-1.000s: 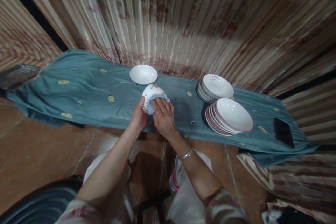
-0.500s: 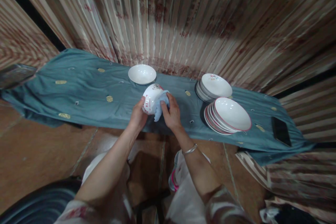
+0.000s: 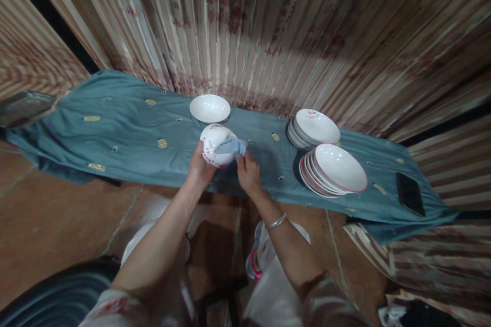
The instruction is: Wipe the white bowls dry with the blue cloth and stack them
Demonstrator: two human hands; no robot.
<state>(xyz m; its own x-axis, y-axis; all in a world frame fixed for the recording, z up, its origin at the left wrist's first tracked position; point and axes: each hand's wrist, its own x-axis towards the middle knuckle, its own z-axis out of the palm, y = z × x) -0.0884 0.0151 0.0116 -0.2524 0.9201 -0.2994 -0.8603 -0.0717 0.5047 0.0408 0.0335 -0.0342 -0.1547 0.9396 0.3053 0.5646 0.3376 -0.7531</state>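
My left hand (image 3: pixel 200 166) grips a small white bowl (image 3: pixel 209 138) with red floral marks, its patterned outside turned toward me. A light blue cloth (image 3: pixel 230 147) lies across the bowl's side. Its right end is pinched in my right hand (image 3: pixel 249 171), which wears a silver bangle at the wrist. Both hands are above the front part of the cloth-covered table. Just behind the held bowl, a wide white bowl (image 3: pixel 210 108) stands upright on the table.
To the right are a stack of white bowls (image 3: pixel 317 126) and, nearer, a tilted stack of red-rimmed bowls (image 3: pixel 341 167). A black phone (image 3: pixel 410 194) lies at the right end of the green tablecloth (image 3: pixel 130 138). A clear tray (image 3: pixel 26 104) is at far left, a striped curtain (image 3: pixel 245 36) behind.
The held bowl has turned and shifted slightly left. The blue cloth is now stretched across its side, and my right hand has moved slightly down, pinching the cloth's end.
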